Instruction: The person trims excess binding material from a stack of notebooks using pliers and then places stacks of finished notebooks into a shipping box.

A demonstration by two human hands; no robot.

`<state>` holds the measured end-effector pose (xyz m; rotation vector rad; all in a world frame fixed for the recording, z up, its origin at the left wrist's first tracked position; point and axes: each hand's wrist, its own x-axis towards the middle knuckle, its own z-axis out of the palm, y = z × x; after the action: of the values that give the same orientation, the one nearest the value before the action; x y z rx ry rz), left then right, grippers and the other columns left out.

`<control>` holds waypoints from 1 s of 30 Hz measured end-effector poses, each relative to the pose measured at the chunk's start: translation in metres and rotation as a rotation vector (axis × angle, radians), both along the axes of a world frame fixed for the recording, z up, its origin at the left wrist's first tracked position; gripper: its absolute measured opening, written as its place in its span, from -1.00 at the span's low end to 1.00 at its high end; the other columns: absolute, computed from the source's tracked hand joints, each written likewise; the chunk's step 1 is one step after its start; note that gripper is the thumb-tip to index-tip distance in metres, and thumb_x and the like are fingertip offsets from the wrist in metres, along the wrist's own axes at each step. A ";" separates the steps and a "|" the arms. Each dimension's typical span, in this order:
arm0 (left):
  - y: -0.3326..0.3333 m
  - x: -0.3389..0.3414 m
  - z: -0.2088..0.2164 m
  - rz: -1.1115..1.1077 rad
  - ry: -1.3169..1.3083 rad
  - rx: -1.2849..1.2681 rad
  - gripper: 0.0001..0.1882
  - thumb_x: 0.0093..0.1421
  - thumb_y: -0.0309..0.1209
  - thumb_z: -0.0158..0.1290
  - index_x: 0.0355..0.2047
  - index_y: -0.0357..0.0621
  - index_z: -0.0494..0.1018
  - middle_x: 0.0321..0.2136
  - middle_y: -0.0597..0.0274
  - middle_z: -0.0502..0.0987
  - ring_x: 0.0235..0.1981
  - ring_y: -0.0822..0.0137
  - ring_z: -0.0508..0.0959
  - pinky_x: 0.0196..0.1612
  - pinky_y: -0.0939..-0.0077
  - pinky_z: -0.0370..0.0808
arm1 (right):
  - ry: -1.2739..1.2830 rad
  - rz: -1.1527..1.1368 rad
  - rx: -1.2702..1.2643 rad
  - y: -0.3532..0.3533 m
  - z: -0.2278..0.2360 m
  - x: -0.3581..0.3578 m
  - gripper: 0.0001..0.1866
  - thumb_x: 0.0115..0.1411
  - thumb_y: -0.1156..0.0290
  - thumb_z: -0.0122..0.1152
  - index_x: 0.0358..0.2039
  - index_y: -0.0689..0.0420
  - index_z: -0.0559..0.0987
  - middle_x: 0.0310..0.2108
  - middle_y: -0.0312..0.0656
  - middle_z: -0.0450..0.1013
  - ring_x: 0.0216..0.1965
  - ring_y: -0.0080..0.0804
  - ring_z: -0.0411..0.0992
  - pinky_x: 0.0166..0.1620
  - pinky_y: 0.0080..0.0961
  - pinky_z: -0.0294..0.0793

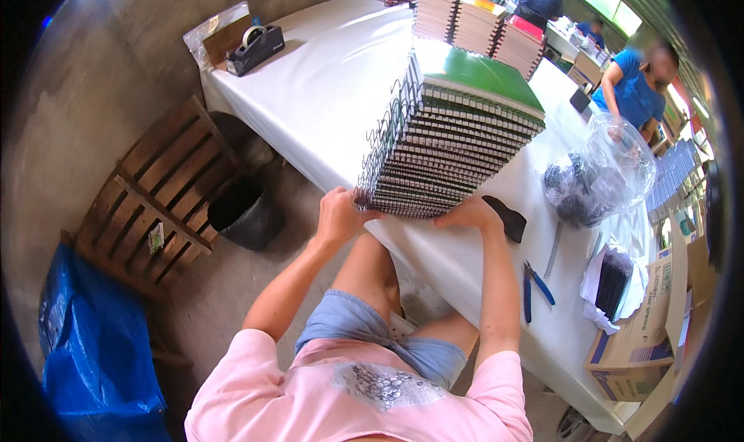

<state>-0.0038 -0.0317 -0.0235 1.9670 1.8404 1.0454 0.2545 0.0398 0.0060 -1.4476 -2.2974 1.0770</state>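
Observation:
A tall stack of spiral-bound notebooks (457,143) with a green top cover stands at the near edge of the white-covered table, right in front of me. Loose ends of black spiral wire stick out along its left side. My left hand (341,212) is closed on the lower left corner of the stack, by the wire ends. At the lower right my right hand (470,213) grips the bottom of the same stack, thumb toward its near face. The undersides of the lowest notebooks and some of my fingertips are hidden.
Blue-handled pliers (536,288), a black object (505,219) and a clear plastic bag (612,163) lie to the right on the table (310,108). More notebook stacks (473,27) stand behind; a tape dispenser (256,48) sits far left. Several people work beyond.

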 end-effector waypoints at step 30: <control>0.114 0.037 0.072 -0.691 -0.917 0.400 0.02 0.06 0.34 -0.21 0.28 -0.17 -0.14 0.28 0.03 -0.06 0.29 0.17 -0.06 0.29 0.39 -0.16 | 1.514 -0.525 0.296 0.002 0.073 -0.037 -0.27 0.21 -0.25 -0.32 0.16 0.06 0.25 0.08 -0.20 0.30 0.05 -0.27 0.29 0.09 -0.31 0.28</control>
<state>0.0333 0.0826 0.0482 1.6161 0.4574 1.7068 0.2178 0.0420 0.0791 -0.5643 -0.8612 0.9936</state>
